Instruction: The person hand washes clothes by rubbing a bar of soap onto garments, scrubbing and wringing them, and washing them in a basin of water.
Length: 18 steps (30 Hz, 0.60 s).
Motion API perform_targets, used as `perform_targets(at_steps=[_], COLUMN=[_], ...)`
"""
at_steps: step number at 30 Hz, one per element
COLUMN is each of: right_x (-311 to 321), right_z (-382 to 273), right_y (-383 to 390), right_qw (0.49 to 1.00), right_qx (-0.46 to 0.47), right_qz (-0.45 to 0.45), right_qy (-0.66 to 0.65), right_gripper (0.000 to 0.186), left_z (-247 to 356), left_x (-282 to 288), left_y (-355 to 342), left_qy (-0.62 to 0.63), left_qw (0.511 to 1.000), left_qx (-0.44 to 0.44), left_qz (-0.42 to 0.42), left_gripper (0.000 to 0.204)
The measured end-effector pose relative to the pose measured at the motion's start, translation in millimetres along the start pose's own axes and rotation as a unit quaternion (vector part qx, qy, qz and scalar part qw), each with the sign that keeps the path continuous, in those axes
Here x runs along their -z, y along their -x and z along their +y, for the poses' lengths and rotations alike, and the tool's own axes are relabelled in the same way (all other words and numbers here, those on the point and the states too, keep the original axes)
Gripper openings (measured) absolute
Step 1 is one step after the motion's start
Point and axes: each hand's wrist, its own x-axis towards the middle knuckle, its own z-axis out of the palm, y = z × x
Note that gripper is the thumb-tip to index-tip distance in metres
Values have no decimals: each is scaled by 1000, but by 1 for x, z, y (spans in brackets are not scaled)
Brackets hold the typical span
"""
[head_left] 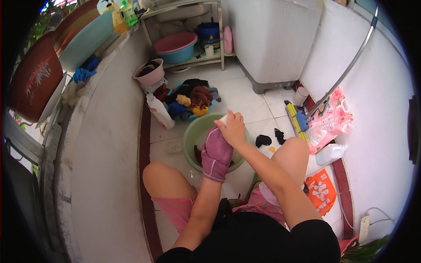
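Pink cloth (pixel 216 154) covers the left hand (pixel 213 158) like a mitt, held over the green basin (pixel 191 138) on the tiled floor (pixel 245 98); whether those fingers are apart or together cannot be told, since the fabric hides them. Resting on the cloth's upper end, the right hand (pixel 232 128) has its fingers closed around a small white bar (pixel 223 119). Beyond the basin sits a blue tub of mixed laundry (pixel 193 100), a white bottle (pixel 160 112) beside it. Two dark socks (pixel 269 138) lie on the tiles near the right knee.
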Motion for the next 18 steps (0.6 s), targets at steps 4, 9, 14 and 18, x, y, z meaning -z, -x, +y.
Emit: perform_targets(at_steps=[4,9,14,18], right_x=[34,0,24,-20], right_z=[-63,-18,-77,-33], right_y=[32,-59,-24,-73], right_qw=[980,997,961,980], right_qx=[160,32,172,69], right_qz=[-80,50,35,40], right_qy=[-89,-52,-214,-180], right_gripper=[73,70,78,73], left_z=[-8,-10,-42,-41], left_x=[23,23,39,49], left_y=[-23,-66,-74,-89], left_qy=[103,214,182,48], left_qw=[993,968,978,990], left_qx=[-9,-14,-4,-111], left_qz=[-54,-132,-101,-67], left_gripper=[42,51,55,43])
